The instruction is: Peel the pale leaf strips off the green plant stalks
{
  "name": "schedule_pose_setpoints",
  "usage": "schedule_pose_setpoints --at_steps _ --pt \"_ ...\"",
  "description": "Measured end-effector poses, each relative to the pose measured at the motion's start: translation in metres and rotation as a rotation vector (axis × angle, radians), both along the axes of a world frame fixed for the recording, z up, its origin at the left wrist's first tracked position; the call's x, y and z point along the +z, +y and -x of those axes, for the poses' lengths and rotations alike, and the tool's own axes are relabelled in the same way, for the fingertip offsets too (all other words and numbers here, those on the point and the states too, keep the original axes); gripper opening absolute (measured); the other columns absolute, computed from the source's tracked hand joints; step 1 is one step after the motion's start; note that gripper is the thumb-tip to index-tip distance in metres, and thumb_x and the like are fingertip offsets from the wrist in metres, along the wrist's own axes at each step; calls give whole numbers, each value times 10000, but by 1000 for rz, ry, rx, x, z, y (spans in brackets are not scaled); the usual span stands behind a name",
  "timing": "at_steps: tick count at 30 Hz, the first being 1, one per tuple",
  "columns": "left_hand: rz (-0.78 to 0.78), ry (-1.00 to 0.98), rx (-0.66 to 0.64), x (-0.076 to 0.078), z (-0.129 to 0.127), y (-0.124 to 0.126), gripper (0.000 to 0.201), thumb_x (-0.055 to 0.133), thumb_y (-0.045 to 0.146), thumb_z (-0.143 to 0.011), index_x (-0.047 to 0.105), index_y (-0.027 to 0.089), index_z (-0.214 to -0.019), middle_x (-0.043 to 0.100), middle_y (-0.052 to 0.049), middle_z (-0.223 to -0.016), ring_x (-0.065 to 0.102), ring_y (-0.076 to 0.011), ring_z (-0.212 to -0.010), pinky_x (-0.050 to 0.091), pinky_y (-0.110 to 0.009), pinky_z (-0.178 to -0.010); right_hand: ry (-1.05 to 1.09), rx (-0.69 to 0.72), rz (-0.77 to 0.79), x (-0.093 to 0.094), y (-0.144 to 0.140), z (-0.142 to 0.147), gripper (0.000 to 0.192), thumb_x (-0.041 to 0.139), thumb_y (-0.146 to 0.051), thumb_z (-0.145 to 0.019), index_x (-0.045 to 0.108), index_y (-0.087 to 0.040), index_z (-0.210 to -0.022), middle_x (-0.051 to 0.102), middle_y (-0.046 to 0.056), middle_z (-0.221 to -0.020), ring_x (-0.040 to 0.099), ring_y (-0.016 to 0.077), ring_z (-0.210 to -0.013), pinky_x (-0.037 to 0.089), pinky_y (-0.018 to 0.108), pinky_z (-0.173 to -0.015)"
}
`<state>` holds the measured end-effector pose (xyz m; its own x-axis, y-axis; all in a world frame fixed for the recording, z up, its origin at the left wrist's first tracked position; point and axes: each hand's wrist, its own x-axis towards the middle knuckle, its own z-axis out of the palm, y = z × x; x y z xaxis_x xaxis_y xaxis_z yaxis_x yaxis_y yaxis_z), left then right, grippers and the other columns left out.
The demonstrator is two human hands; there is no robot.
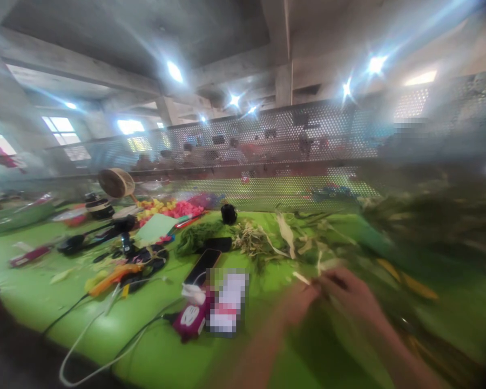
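My left hand (pixel 303 297) and my right hand (pixel 344 286) meet over the green table at the lower right, fingertips close together. Both are closed on a thin pale plant-like strip (pixel 301 277); one end sticks out to the left of my fingers. Motion blur hides its exact kind and how each finger lies. Just beyond my hands lies a broad pale dried leaf (pixel 285 235). To its left is a tangled pile of pale stems (pixel 249 237). A dark heap of leafy stalks (pixel 433 232), badly blurred, rises to the right of my right hand.
A phone (pixel 203 266), a maroon power strip (pixel 192 319) and an orange glue gun (pixel 115 278) with trailing cords lie on the green table (pixel 154 356). Pink and yellow pieces (pixel 178 209) are heaped farther back. A perforated metal screen (pixel 243 148) runs along the far edge.
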<state>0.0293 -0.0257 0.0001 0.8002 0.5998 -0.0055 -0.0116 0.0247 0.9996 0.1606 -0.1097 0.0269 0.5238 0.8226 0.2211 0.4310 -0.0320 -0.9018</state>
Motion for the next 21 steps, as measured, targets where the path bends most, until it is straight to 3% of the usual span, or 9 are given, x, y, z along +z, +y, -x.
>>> schedule_pose_setpoints --at_steps 4,9,13,17,21 --pt "-56 10 -35 12 7 -6 277 600 445 -818 677 180 -836 607 -34 -753 525 -173 -755 421 -280 -734 53 -25 -56 -7 0 -2 199 620 -391 -752 619 -210 -668 585 -5 -629 542 157 -601 404 251 -539" --pt "-116 12 -47 13 12 -12 275 629 425 -802 674 160 -865 635 -46 -820 538 -182 -813 437 -278 -763 16 -86 -150 -11 -1 1 203 613 -370 -755 591 -218 -623 583 11 -657 567 187 -676 428 266 -575" --pt "-46 -40 -41 18 10 -14 263 642 409 -787 667 150 -827 626 -46 -801 540 -171 -786 438 -277 -770 -60 -66 -87 -3 -3 2 216 602 -412 -770 647 -216 -692 647 27 -723 597 199 -710 438 275 -615" --pt "30 -89 45 21 8 -8 294 599 447 -810 649 157 -805 550 -4 -676 481 -133 -667 418 -263 -704 -56 -1 9 1 -4 -2 285 563 -468 -811 699 -222 -854 715 31 -826 631 203 -756 446 271 -668" --pt "76 -50 145 11 7 0 390 573 544 -807 633 162 -755 505 15 -625 446 -122 -629 396 -258 -667 -124 58 33 -2 -2 -4 266 606 -481 -775 686 -234 -720 695 12 -717 609 195 -684 432 268 -619"
